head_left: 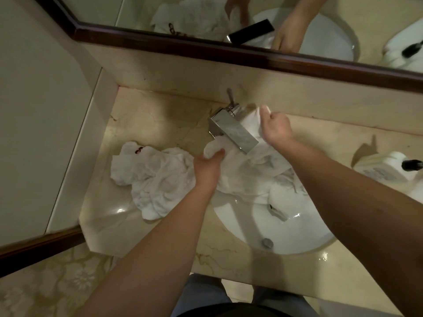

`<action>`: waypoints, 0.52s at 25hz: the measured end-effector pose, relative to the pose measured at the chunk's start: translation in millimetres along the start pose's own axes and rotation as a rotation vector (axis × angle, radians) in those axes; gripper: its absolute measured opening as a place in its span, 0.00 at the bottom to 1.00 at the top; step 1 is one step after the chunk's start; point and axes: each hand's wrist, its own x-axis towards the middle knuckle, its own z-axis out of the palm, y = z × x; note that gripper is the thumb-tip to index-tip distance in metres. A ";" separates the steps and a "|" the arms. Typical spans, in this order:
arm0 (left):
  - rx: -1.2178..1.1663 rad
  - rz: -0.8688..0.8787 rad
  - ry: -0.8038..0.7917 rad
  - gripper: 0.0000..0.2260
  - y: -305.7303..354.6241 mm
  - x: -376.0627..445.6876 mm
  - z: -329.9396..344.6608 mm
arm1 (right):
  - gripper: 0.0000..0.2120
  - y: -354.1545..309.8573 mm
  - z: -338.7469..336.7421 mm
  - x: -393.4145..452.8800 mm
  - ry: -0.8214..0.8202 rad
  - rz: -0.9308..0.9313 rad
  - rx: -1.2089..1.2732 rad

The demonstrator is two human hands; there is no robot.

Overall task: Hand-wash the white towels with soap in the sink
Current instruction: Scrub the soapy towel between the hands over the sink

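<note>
Head view. A white oval sink is set into a beige marble counter, with a square chrome faucet mounted at its back edge and the drain visible near the front of the basin.

One white towel is stretched across the rear half of the sink, passing beneath the faucet spout. The left hand grips a bunched fold of this towel just left of the spout, fingers curled round the cloth. The right hand pinches the towel's far corner to the right of the faucet, close to the back wall, fingers closed on the fabric. The lower part of the towel hangs into the basin.

A second white towel lies crumpled on the counter left of the sink, touching the held towel near the left hand; it carries a small dark red mark near its far end.

A white soap dispenser with a black pump stands on the counter at the right edge. A dark-framed mirror above reflects the towels, faucet and hands.
</note>
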 end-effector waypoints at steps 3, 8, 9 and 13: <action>0.156 -0.017 0.004 0.10 1.1 -7.9 4.2 | 0.29 35.5 -12.6 -32.2 -0.029 0.081 -0.034; 0.380 0.087 -0.118 0.23 -18.3 -26.5 2.0 | 0.28 83.7 -35.6 -78.8 -0.115 0.230 0.121; 0.351 0.105 -0.102 0.23 -19.6 -30.5 -0.2 | 0.23 89.6 -43.3 -91.0 -0.157 0.235 0.166; 0.264 0.168 -0.115 0.20 -7.9 -44.2 -9.5 | 0.07 108.3 -73.2 -128.7 -0.246 0.041 0.027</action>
